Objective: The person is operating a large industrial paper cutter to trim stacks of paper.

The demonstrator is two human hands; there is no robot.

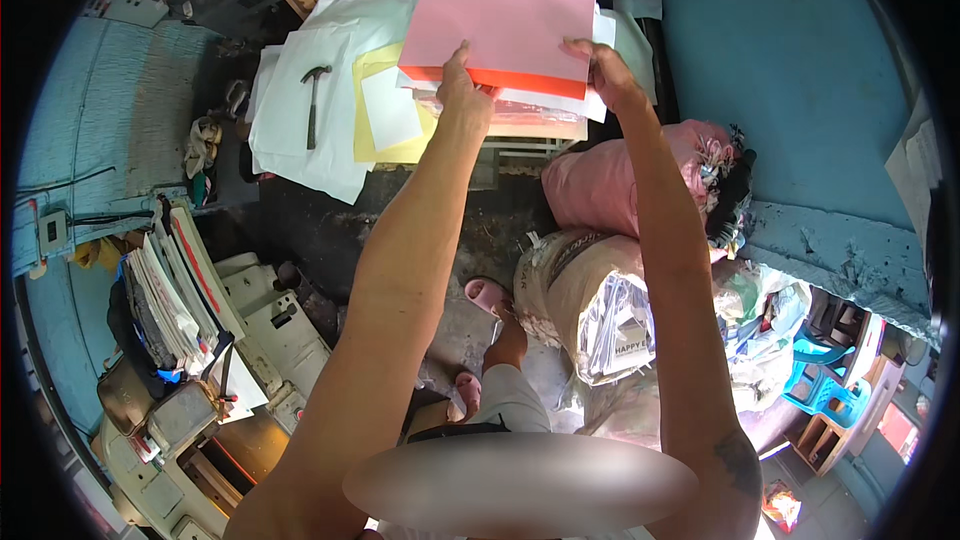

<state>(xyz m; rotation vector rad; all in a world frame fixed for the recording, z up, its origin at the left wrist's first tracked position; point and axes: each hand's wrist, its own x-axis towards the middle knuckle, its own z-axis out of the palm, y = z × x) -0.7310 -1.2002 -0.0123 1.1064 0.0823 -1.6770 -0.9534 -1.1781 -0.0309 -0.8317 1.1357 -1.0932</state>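
The pink paper stack [505, 25] is pinched at its near edge by your left hand [462, 90] and right hand [605, 70], held above the bench's right end, with yellow sheets [385, 105] and a hammer [314, 100] lying to the left.

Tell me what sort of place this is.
Probably a small paper or print workshop. Both hands, left hand and right hand, hold a pink paper stack over sheets with a hammer; a machine stands left.
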